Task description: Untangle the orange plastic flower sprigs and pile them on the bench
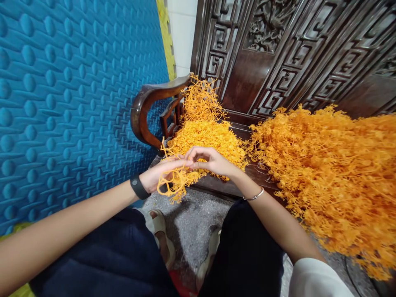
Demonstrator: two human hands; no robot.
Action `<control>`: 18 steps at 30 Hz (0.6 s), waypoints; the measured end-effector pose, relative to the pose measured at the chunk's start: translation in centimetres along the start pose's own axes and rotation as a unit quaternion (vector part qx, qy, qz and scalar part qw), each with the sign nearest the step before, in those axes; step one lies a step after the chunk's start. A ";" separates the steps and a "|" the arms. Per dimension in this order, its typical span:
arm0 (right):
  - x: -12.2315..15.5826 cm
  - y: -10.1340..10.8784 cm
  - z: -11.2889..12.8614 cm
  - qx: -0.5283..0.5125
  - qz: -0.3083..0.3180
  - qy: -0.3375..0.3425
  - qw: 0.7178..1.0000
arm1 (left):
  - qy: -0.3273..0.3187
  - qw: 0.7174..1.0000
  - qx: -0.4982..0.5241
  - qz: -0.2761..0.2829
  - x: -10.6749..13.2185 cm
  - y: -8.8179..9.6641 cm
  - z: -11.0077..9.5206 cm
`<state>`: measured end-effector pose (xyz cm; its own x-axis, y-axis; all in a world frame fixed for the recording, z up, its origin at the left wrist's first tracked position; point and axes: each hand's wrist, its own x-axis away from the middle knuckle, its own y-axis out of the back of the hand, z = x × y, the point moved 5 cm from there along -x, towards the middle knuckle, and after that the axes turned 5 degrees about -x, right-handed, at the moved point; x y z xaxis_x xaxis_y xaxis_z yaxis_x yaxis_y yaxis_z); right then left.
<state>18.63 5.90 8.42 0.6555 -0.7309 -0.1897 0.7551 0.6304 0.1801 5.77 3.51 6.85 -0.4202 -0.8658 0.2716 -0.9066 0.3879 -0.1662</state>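
Observation:
My left hand (163, 173) holds a small tangled bunch of orange plastic strands (175, 183) that hangs below its fingers. A black band sits on that wrist. My right hand (210, 161) meets it fingertip to fingertip, its thumb and forefinger curled in a pinch on the same bunch. A thin silver bangle circles the right wrist. Both hands hover over the front edge of a dark carved wooden bench (247, 181). Just behind them lies a small heap of orange pieces (207, 138). A far bigger pile of tangled orange strands (334, 173) covers the bench to the right.
A blue studded foam mat (71, 95) stands as a wall on the left. The bench's curved armrest (148, 103) and carved backrest (278, 53) rise behind the piles. My knees in dark trousers and light sandals rest on grey speckled floor (192, 222).

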 end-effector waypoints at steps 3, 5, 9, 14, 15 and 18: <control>0.0 0.1 -0.1 -0.037 -0.040 -0.006 0.998 | -0.003 0.996 -0.087 0.001 0.0 -0.1 -0.5; -0.1 0.1 -0.4 -0.077 -0.048 -0.031 0.995 | -0.013 0.993 -0.121 -0.011 0.0 0.1 -0.7; -0.3 0.5 -0.9 -0.110 -0.114 -0.039 0.987 | -0.014 0.990 -0.136 -0.045 -0.1 0.6 -0.6; -0.5 1.0 -1.4 -0.111 -0.234 -0.019 0.966 | -0.054 0.989 -0.100 -0.097 -0.2 1.0 -0.9; -0.5 1.0 -1.6 -0.117 -0.257 -0.022 0.959 | -0.060 0.988 -0.095 -0.104 -0.3 1.1 -1.0; -0.8 0.9 -2.1 -0.139 -0.326 -0.033 0.935 | -0.063 0.986 -0.090 -0.123 -0.7 1.3 -1.2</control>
<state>18.78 7.62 6.70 0.0603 -0.9922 -0.1091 0.9736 0.0826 -0.2128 4.82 5.00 7.55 -0.1888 -0.9689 0.1601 -0.9775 0.2011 0.0643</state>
